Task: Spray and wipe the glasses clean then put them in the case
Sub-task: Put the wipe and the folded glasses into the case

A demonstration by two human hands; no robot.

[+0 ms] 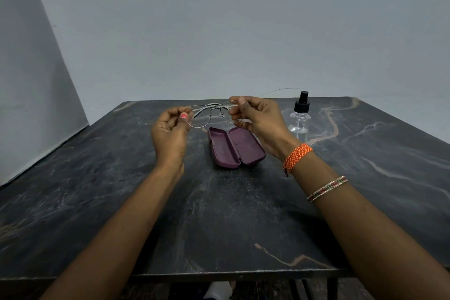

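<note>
Glasses (211,114) held aloft over open case (235,147); left hand (170,133) and right hand (258,118) each pinch a rim end. Spray bottle (299,115) stands untouched on tabletop (219,214). No cloth seen. Casing not yet done; cleaning stage unclear.

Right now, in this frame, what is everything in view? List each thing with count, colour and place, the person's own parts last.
glasses: one, thin silver metal frame, held up over the table above the case
glasses case: one, maroon, lying open on the table centre
spray bottle: one, clear with black nozzle, upright on the table, right of the case
table: one, dark marble-patterned top
thread wristband: one, orange, on the right wrist
bangle: one, silver with red and green, on the right forearm
left hand: one, pinching the glasses' left end
right hand: one, pinching the glasses' right end
</note>
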